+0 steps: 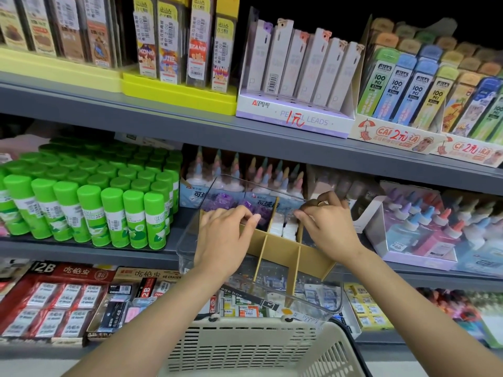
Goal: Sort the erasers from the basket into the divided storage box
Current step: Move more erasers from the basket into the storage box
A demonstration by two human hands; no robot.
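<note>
Two hands are working inside the divided storage box (261,251) right now, which is sitting tilted on the basket (245,346) rim in front of the shelf. My left hand (226,235) is lying over the left compartment with fingers loosely curled down toward the purple erasers (261,210); can't tell if it's actually gripping one. My right hand (324,224) is pinching something small at the far right divider, too hidden to say what. White erasers (284,227) are already stacking up in the middle slot. I'm thinking the trick is keeping colours apart and pressing each piece flat against the cardboard divider (275,248), so the tilted box isn't letting them slide.
</note>
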